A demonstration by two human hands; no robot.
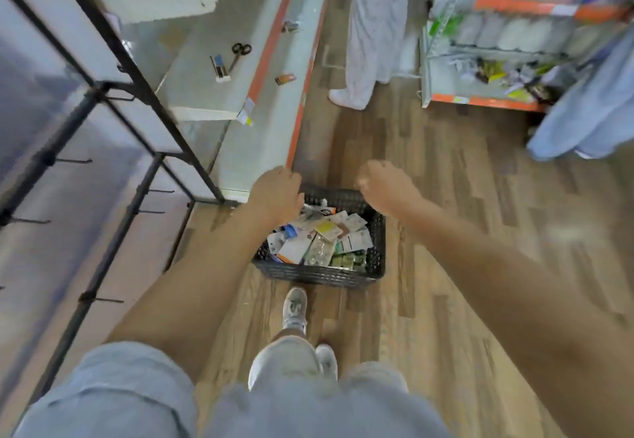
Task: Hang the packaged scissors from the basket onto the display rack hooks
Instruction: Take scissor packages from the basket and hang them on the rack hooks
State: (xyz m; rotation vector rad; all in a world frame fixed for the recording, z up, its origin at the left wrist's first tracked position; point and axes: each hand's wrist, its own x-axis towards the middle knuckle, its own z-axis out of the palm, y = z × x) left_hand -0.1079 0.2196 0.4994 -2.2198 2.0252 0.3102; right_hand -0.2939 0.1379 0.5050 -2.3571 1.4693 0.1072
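Note:
A black plastic basket (322,274) stands on the wooden floor in front of my feet, filled with several packaged items (322,238); the blur hides which are scissors. My left hand (276,194) reaches over the basket's far left corner, fingers curled downward. My right hand (384,185) hovers over the far right corner, fingers curled, nothing visible in it. The black display rack (113,149) with bare hooks (73,161) stands at the left.
A loose pair of black scissors (240,53) and small packs lie on a low white shelf (206,94) beyond the rack. Another person's legs (367,43) stand ahead. A stocked shelf unit (497,60) is at the right. My shoes (295,307) are just behind the basket.

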